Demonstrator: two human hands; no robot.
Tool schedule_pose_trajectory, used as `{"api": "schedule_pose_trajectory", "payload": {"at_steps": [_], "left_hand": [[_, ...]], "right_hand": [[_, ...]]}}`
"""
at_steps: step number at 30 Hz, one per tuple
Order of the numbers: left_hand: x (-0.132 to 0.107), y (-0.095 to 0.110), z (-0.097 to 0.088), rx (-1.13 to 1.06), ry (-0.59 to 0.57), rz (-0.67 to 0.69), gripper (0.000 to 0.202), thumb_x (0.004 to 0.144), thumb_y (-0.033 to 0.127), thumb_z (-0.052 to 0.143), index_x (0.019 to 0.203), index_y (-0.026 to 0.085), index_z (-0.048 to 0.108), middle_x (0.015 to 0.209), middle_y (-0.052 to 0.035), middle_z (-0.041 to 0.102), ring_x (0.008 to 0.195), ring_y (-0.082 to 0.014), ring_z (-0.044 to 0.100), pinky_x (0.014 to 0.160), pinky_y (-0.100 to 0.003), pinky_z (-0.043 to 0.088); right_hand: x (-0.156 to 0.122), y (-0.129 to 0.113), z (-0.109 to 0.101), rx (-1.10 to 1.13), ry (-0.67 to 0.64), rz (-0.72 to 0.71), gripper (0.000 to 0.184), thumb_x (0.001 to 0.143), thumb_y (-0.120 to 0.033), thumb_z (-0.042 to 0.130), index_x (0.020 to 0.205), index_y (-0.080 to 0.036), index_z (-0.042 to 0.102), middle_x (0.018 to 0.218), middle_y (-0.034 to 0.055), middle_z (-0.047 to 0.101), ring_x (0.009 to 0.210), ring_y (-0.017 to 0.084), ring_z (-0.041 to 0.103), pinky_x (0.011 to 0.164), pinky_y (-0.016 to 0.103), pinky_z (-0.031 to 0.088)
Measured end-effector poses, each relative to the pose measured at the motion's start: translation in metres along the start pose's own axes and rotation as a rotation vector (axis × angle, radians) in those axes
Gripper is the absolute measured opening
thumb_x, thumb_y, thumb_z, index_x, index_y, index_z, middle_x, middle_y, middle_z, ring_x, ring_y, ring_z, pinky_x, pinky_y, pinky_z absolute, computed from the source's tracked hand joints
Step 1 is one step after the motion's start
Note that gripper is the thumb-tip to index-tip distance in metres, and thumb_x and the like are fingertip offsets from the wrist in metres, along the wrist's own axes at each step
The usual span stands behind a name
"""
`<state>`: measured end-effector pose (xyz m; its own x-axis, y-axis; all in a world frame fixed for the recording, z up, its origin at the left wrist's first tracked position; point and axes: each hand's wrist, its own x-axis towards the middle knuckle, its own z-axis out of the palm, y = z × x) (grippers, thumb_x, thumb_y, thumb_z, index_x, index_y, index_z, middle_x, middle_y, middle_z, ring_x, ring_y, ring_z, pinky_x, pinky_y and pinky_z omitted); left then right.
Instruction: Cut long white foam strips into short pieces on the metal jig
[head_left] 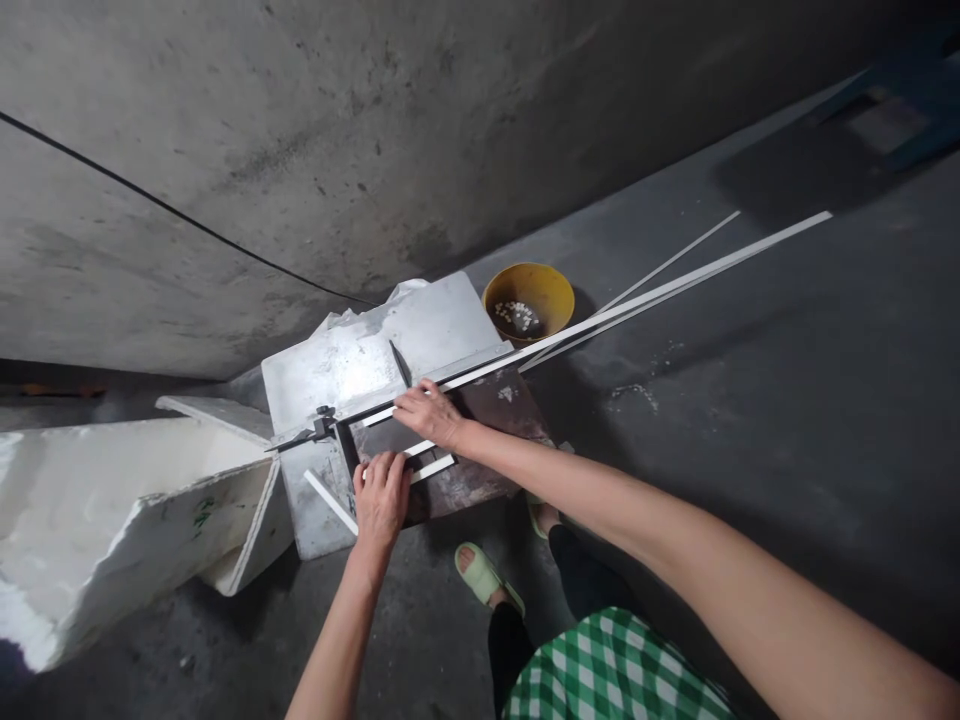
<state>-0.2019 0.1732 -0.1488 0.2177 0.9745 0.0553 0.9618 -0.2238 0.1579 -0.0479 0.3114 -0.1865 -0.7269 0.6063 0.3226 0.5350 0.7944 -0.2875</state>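
My right hand [431, 415] is closed over a long white strip [637, 305], pressing it along the dark straight guide of a small metal-topped work table [442, 310]. The strip's short end shows left of my fingers; its long end reaches far to the right. Just beyond that hand, a thin dark blade [400, 363] stands up from the metal top. My left hand [382, 495] is curled over short white strips [433, 468] on the brown board [487, 425]; the fingertips are partly hidden. Left of it lies another short white piece [330, 502], set at a slant.
A yellow bucket [529, 300] with small white bits stands behind the table. A black clamp [324, 422] sits at the guide's left end. Large white foam box [172, 510] at left; concrete wall [337, 130] behind. Another thin strip [675, 257] sticks out right. A blue stool [900, 100] stands far right.
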Motion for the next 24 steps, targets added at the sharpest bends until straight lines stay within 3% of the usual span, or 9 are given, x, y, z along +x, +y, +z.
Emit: {"api": "schedule_pose_trajectory", "payload": {"at_steps": [3, 6, 12, 15, 18, 21, 24], "left_hand": [[-0.014, -0.001, -0.003, -0.015, 0.034, -0.046, 0.026, 0.095, 0.022, 0.049, 0.118, 0.023, 0.061, 0.116, -0.009, 0.068, 0.108, -0.0268, 0.061, 0.095, -0.044, 0.041], [-0.02, -0.009, -0.007, 0.034, 0.124, -0.136, 0.023, 0.094, 0.023, 0.051, 0.115, 0.021, 0.059, 0.117, -0.0105, 0.067, 0.107, -0.0267, 0.061, 0.095, -0.045, 0.04], [0.008, -0.037, -0.01, 0.072, 0.24, -0.303, 0.027, 0.095, 0.029, 0.049, 0.119, 0.017, 0.054, 0.121, -0.0142, 0.063, 0.114, -0.0282, 0.058, 0.096, -0.042, 0.038], [0.036, -0.051, -0.008, 0.106, 0.226, -0.333, 0.04, 0.094, 0.034, 0.052, 0.129, 0.014, 0.049, 0.126, -0.0163, 0.062, 0.12, -0.0315, 0.053, 0.097, -0.043, 0.035], [0.061, -0.062, -0.006, 0.114, 0.137, -0.334, 0.051, 0.092, 0.036, 0.055, 0.136, 0.012, 0.044, 0.114, -0.013, 0.069, 0.109, -0.0307, 0.059, 0.096, -0.044, 0.033], [0.073, -0.07, -0.005, 0.117, 0.056, -0.352, 0.043, 0.093, 0.032, 0.053, 0.13, 0.01, 0.048, 0.098, -0.0083, 0.073, 0.092, -0.0279, 0.063, 0.092, -0.043, 0.033], [0.075, -0.078, -0.004, 0.153, 0.029, -0.331, 0.031, 0.094, 0.027, 0.047, 0.12, 0.01, 0.055, 0.094, -0.0091, 0.073, 0.087, -0.0272, 0.063, 0.091, -0.041, 0.034]], "right_hand": [[0.025, -0.022, 0.015, 0.017, -0.034, -0.032, 0.016, 0.097, -0.016, 0.051, 0.09, -0.018, 0.066, 0.102, 0.0041, 0.067, 0.097, 0.02, 0.049, 0.097, 0.04, 0.028], [0.033, -0.03, 0.022, 0.019, -0.023, 0.009, 0.016, 0.097, -0.015, 0.051, 0.091, -0.017, 0.066, 0.1, 0.0046, 0.066, 0.096, 0.021, 0.049, 0.095, 0.04, 0.029], [0.029, -0.03, 0.022, -0.002, 0.008, 0.083, 0.015, 0.096, -0.017, 0.053, 0.089, -0.018, 0.067, 0.097, 0.005, 0.065, 0.093, 0.021, 0.048, 0.091, 0.038, 0.029], [0.032, -0.036, 0.025, 0.011, -0.004, 0.108, 0.019, 0.097, -0.017, 0.051, 0.088, -0.018, 0.067, 0.093, 0.0052, 0.065, 0.09, 0.021, 0.048, 0.087, 0.037, 0.03], [0.036, -0.04, 0.022, 0.035, -0.026, 0.135, 0.02, 0.097, -0.018, 0.051, 0.086, -0.018, 0.068, 0.092, 0.0057, 0.065, 0.09, 0.021, 0.049, 0.086, 0.038, 0.03], [0.026, -0.035, 0.009, 0.071, -0.012, 0.155, 0.016, 0.097, -0.018, 0.053, 0.093, -0.019, 0.069, 0.096, 0.0054, 0.066, 0.091, 0.021, 0.05, 0.085, 0.037, 0.031], [0.0, -0.018, -0.009, 0.097, 0.054, 0.184, 0.018, 0.097, -0.019, 0.053, 0.108, -0.02, 0.067, 0.1, 0.0052, 0.068, 0.093, 0.02, 0.051, 0.086, 0.036, 0.032]]}}
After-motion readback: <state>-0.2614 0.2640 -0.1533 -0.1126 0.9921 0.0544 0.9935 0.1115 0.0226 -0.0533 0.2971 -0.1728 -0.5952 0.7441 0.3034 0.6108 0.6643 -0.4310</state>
